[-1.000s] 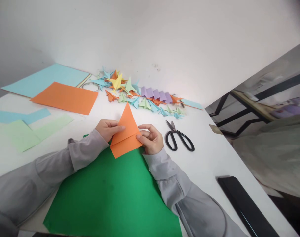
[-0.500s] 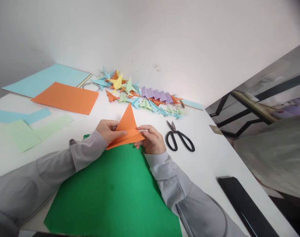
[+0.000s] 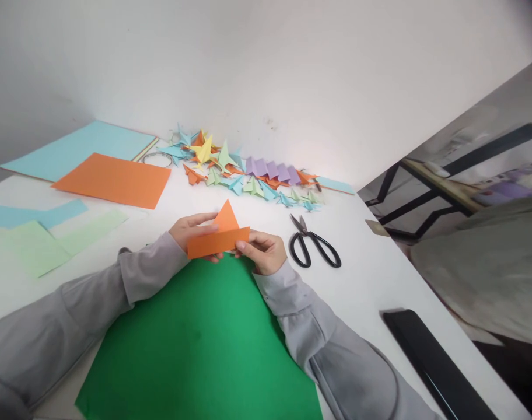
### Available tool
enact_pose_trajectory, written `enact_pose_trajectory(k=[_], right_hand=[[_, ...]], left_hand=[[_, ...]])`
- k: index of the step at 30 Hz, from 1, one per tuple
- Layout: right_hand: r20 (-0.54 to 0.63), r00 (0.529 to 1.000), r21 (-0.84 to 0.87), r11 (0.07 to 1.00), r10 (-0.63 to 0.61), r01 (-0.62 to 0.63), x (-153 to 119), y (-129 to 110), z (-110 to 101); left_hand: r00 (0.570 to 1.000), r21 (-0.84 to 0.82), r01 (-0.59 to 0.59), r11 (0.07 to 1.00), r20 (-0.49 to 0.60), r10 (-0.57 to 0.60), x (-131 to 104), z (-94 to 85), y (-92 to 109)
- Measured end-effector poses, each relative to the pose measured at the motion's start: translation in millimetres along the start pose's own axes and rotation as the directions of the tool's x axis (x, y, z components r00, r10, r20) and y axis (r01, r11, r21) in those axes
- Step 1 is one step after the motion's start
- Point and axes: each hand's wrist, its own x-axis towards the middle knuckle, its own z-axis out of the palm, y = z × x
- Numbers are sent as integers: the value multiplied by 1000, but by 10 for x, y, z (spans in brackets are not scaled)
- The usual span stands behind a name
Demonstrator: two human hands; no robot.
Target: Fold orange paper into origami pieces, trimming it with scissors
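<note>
Head view: left hand point(image 3: 184, 231) and right hand point(image 3: 269, 254) pinch opposite ends of a folded orange, triangular-peaked paper point(image 3: 210, 242). Judged step: folding the band between grips; creasing needs aligned edges.

Head view: no text, label, brand, number or sign is legible to you (at this resolution, at least).
</note>
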Motion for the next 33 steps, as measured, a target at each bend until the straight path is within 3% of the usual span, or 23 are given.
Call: enact_pose_trajectory(k=[5, 11, 16, 18, 20, 23, 33], right_hand=[[2, 1000, 13, 1000, 0, 0, -11, -24, 11], [-68, 994, 15, 996, 86, -85, 3, -18, 33], [-180, 964, 121, 977, 195, -175, 47, -20, 2], [-217, 953, 146, 972, 211, -182, 56, -26, -1], [-235, 949, 146, 973, 209, -178, 55, -31, 8], [-230, 952, 119, 977, 203, -180, 44, -32, 37], [-282, 932, 129, 971, 230, -200, 39, -31, 125]], left_hand=[[998, 14, 42, 999, -43, -41, 29, -38, 0], [993, 19, -115, 993, 26, 115, 16, -78, -33], [998, -40, -24, 999, 60, 26, 14, -34, 8], [996, 3, -65, 998, 64, 65, 4, 11, -12], [985, 151, -170, 974, -2, 172, -19, 67, -64], [955, 274, -217, 937, -138, 262, -50, 138, -156], [935, 147, -182, 972, -280, 217, -37, 183, -191]])
